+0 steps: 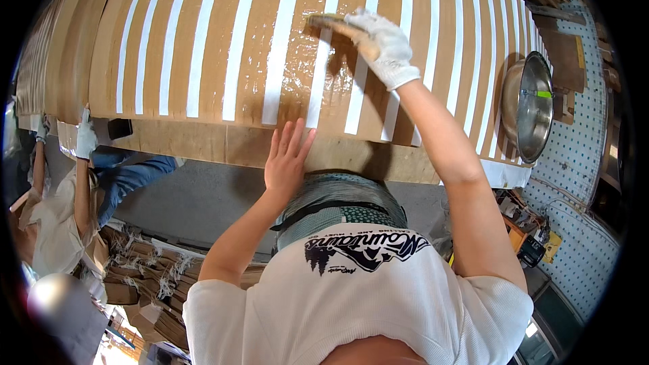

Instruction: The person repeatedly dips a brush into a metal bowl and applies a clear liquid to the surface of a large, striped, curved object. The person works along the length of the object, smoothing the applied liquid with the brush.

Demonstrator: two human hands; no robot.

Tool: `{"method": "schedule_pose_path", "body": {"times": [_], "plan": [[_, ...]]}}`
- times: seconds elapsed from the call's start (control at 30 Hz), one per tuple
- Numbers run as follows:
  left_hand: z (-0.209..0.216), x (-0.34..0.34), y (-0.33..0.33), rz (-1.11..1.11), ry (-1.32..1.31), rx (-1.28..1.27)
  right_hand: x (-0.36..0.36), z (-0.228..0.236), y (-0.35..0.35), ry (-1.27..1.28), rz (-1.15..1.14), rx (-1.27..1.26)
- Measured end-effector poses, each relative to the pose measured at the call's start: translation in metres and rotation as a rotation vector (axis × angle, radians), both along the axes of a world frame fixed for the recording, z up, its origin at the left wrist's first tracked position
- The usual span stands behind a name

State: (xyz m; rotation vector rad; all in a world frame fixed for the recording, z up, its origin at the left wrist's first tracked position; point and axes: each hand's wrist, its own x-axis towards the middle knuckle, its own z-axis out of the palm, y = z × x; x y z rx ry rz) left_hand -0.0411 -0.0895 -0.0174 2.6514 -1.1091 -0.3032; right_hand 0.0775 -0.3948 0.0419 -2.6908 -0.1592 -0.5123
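Note:
My right hand [384, 47], in a white knit glove, is closed around a flat tan brush [329, 21] whose working edge rests on brown cardboard [263, 40]. The cardboard is crossed by white stripes, and its middle around the brush shines wet. My bare left hand [289, 159] lies with fingers apart on the near edge of the cardboard, fingertips just past the ends of the stripes. It holds nothing. At the right end of the cardboard stands a round metal bowl [512, 108] with a yellow-green strip inside; its contents cannot be made out.
A wooden board edge [203, 143] runs under the cardboard's near side. On the left, a co-worker's gloved hand [86, 136] touches the table edge, beside a small black object [120, 128]. Stacked brown cardboard [152, 284] lies behind at lower left. A dotted panel [568, 142] stands at right.

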Motion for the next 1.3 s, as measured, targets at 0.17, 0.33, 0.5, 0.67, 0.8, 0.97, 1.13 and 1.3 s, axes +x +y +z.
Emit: {"method": "schedule_pose_path", "body": {"times": [0.17,0.33,0.5,0.67,0.8,0.97,1.13,1.3], "plan": [[-0.003,-0.006,0.004,0.050,0.111,0.017,-0.102,-0.019,0.055,0.172,0.042,-0.088],[-0.007,-0.003,0.013,0.244,0.479,-0.653,-0.117,0.015,0.045,0.415,0.249,0.050],[-0.015,-0.002,0.002,0.382,0.422,-0.835,-0.092,-0.009,0.021,0.162,-0.027,0.132],[-0.024,-0.013,-0.010,0.447,0.313,-0.945,-0.147,-0.003,0.054,0.265,0.064,0.018],[-0.003,-0.029,-0.027,0.431,0.117,-0.639,-0.128,0.021,0.011,0.445,0.103,0.103],[0.008,-0.035,-0.058,0.094,-0.129,-0.321,-0.099,-0.010,-0.065,0.134,-0.291,-0.026],[0.014,-0.025,-0.064,-0.041,-0.133,-0.173,-0.182,-0.010,-0.038,0.256,-0.067,0.054],[0.011,-0.020,-0.064,-0.100,-0.091,-0.001,-0.135,0.038,-0.066,0.689,-0.278,0.112]]}}
